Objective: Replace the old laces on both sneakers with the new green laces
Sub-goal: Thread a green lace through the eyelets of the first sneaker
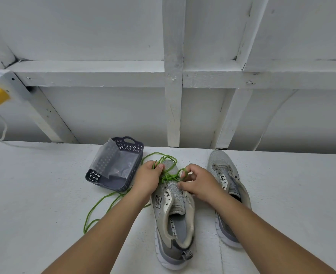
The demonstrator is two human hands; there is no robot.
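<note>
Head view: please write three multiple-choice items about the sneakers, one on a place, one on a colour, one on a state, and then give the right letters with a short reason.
1. Where is the basket?
A. left of the sneakers
B. between the sneakers
C. right of the sneakers

2. What colour is the lace in the hands?
A. white
B. green
C. red

3. What state is the right-side sneaker in?
A. fully laced
B. tied with a bow
C. eyelets empty

Key: 1 A, it stands beside the left hand. 2 B, green strands cross the near sneaker, held by both hands, right hand too. 3 C, no lace shows in it.
</note>
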